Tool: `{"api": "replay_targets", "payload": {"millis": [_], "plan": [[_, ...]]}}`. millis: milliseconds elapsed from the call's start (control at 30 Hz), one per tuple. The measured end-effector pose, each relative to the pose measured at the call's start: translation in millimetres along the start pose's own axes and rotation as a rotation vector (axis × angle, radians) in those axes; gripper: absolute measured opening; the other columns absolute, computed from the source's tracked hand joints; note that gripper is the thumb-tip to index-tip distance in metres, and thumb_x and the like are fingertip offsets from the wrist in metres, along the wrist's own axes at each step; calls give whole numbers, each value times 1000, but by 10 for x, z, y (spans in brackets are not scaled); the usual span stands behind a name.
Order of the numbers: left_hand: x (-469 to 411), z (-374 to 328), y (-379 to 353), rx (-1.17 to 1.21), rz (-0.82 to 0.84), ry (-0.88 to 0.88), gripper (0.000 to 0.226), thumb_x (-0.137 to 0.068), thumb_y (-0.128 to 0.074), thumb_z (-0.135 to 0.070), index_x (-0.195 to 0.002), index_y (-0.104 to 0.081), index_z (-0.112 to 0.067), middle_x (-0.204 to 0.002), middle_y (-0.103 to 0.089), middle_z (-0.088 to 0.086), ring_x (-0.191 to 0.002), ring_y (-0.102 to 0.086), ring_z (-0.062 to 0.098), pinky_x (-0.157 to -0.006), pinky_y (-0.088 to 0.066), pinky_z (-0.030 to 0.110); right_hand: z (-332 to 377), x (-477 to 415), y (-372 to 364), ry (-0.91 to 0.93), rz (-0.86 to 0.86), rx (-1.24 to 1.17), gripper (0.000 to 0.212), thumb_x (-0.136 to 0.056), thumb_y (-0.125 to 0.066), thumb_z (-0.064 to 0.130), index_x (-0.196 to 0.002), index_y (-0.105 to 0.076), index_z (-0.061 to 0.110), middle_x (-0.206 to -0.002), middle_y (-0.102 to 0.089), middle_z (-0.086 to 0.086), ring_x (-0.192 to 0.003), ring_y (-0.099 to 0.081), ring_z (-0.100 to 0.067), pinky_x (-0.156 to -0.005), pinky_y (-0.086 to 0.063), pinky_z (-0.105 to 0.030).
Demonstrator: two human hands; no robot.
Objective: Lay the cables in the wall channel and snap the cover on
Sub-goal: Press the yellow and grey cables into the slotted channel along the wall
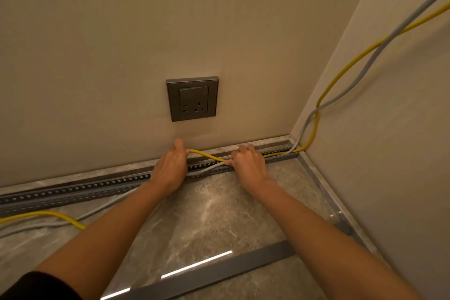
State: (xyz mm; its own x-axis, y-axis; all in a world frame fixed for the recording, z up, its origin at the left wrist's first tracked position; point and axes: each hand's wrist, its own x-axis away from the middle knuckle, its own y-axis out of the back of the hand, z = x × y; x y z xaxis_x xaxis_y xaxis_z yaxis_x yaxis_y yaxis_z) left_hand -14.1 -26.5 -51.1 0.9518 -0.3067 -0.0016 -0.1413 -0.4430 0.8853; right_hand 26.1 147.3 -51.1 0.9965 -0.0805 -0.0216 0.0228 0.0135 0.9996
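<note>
Head view. Slotted grey channel along the floor's far edge, at the foot of the wall, long axis left to right into the right corner. Inside it, at the right end only: yellow cable and grey cable, side by side, then up the right wall. Between the hands, yellow cable arched above the channel, grey cable draped over its front lip. Further left, both loose on the floor.

Left hand knuckles up, fingers curled round the yellow cable. Right hand curled, fingertips pinching the yellow cable at the channel. Both forearms stretched forward.

Cover flat on the floor, nearer, slanted.
</note>
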Motion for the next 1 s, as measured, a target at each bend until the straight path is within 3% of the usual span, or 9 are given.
{"api": "replay_targets", "payload": {"millis": [67, 200, 333, 500, 633, 733, 800, 933, 1000], "plan": [[-14, -6, 33, -60, 30, 2, 20, -100, -28, -31, -93, -29, -12, -103, -61, 22, -92, -58, 41, -72, -43, 44, 38, -36, 19, -51, 26, -43, 40, -94, -47, 36, -114, -61, 4, -118, -58, -13, -112, -51, -30, -83, -44, -37], [2, 0, 70, -308, 138, -170, 37, -95, -38, -42, -115, -37, -11, -116, -58, 14, -99, -60, 34, -77, -48, 40, 66, -111, 93, -193, 103, -139, 37, -88, -59, 36, -105, -64, 3, -110, -63, -14, -103, -59, -29, -71, -40, -32], [20, 7, 96, -418, 164, -306, 45, -93, -38, -47, -123, -39, -13, -123, -53, 10, -102, -59, 30, -74, -47, 35, 68, -130, 119, -306, 106, -208, 32, -87, -62, 30, -106, -63, 4, -112, -63, -14, -108, -58, -31, -81, -47, -34], [18, 2, 82, -579, 119, -386, 36, -98, -33, -35, -122, -44, -11, -122, -50, 12, -101, -57, 30, -69, -43, 36, 103, -24, 110, -166, 111, -82, 24, -97, -43, 14, -110, -61, 4, -116, -61, -15, -108, -57, -33, -85, -46, -37], [0, -53, 25, -664, 160, -342, 30, -99, -35, -23, -123, -46, -8, -123, -48, 14, -106, -56, 31, -79, -47, 39, 138, -7, 179, -20, 125, 3, 24, -94, -41, 11, -109, -59, 4, -114, -63, -15, -107, -58, -32, -90, -43, -37], [13, -26, -20, -792, 172, -381, 32, -98, -33, -12, -127, -45, -6, -127, -47, 16, -112, -52, 33, -88, -44, 40, 218, 29, 153, 137, 40, 41, 24, -92, -43, 8, -109, -60, 4, -111, -63, -15, -104, -59, -32, -89, -42, -37], [24, 27, -22, -807, 173, -393, 34, -98, -33, -13, -130, -43, -7, -130, -44, 15, -116, -49, 33, -94, -39, 39, 256, 50, 76, 214, 12, -4, 29, -91, -45, 3, -117, -57, 1, -117, -58, -17, -110, -55, -34, -87, -44, -40], [68, 130, 69, -743, 169, -395, 39, -100, -29, -19, -138, -32, -10, -133, -40, 13, -120, -45, 29, -97, -37, 37, 318, 110, 11, 280, 115, 66, 37, -94, -38, 5, -130, -46, 1, -130, -48, -16, -122, -43, -30, -91, -44, -37], [131, 194, 111, -735, 112, -443, 40, -96, -43, -20, -134, -38, -7, -124, -49, 13, -111, -53, 28, -89, -43, 35, 364, 121, 44, 256, 126, 83, 35, -95, -37, 9, -128, -46, 0, -129, -48, -16, -122, -43, -30, -91, -43, -38]]}}
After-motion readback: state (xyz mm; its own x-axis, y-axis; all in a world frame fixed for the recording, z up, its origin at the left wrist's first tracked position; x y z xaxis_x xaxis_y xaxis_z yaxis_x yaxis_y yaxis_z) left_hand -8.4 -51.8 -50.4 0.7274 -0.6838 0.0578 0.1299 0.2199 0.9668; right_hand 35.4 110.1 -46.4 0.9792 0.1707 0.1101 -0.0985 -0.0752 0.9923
